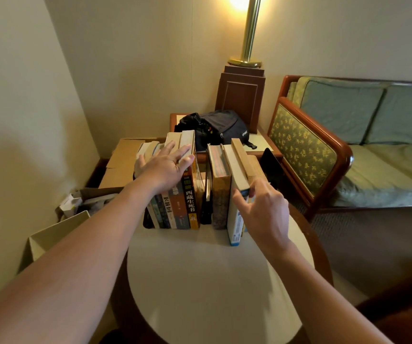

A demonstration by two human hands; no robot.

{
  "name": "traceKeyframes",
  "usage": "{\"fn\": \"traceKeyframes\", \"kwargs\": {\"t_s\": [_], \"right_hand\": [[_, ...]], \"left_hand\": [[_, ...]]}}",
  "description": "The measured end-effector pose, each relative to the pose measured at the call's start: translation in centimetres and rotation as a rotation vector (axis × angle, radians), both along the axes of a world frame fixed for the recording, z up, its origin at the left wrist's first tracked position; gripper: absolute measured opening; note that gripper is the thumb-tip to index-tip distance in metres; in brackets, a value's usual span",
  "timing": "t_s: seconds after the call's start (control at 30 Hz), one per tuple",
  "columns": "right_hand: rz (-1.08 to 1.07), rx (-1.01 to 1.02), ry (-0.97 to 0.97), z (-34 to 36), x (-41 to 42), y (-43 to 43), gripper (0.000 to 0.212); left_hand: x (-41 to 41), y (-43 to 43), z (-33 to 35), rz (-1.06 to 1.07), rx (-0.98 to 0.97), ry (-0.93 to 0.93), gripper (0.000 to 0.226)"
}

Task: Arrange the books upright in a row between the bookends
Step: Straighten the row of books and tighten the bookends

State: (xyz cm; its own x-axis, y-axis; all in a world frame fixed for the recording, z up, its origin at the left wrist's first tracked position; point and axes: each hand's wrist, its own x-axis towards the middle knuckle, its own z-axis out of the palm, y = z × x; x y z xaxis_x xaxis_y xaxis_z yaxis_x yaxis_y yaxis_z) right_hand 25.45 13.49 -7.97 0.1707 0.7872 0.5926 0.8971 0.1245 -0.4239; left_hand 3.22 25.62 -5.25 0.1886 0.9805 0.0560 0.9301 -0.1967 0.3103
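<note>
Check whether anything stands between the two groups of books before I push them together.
Yes. A thin black item stands in the gap, close against the brown book that starts the right group; whether it is a book or a bookend, I cannot tell. Nothing else shows between it and the yellow-spined book.

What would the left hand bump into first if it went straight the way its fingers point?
Likely the black fabric backpack behind the upright books the left hand rests on; depth is unclear.

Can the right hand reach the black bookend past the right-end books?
Probably yes: the right hand already grips the end books, and the black bookend stands just beyond them, its right side unblocked.
</note>
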Motion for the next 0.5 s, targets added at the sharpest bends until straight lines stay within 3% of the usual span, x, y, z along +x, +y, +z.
{"fn": "traceKeyframes", "kwargs": {"t_s": [0.17, 0.33, 0.5], "right_hand": [[-0.027, -0.052, -0.053, 1.5, 0.2, -0.4, 0.029], [-0.064, -0.203, -0.103, 2.5, -0.2, 0.2, 0.044], [-0.089, -0.255, -0.136, 2.7, -0.4, 0.5, 0.045]], "left_hand": [[0.0, 0.0, -0.1, -0.001, 0.021, -0.009, 0.058], [0.2, -0.2, 0.0, -0.002, 0.016, -0.027, 0.059], [0.2, -0.1, -0.1, -0.005, 0.014, -0.026, 0.061]]}}
